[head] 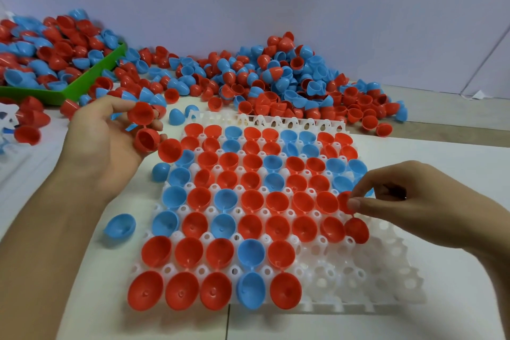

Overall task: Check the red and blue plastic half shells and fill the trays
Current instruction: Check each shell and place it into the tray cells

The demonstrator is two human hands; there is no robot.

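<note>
A white plastic tray (358,279) lies in front of me, most of its cups filled with red and blue half shells; the cups at its near right are bare. My right hand (414,201) pinches a pair of red half shells (356,229) joined by a hinge over the tray's right edge. My left hand (105,141) is raised at the tray's far left corner and grips several red half shells (145,128) in its fingertips. A big pile of loose red and blue shells (276,83) lies behind the tray.
A green bin (91,77) heaped with shells stands at the back left. Single blue shells (120,226) lie on the white table left of the tray. A purple-grey wall rises behind the pile. A table seam runs below the tray.
</note>
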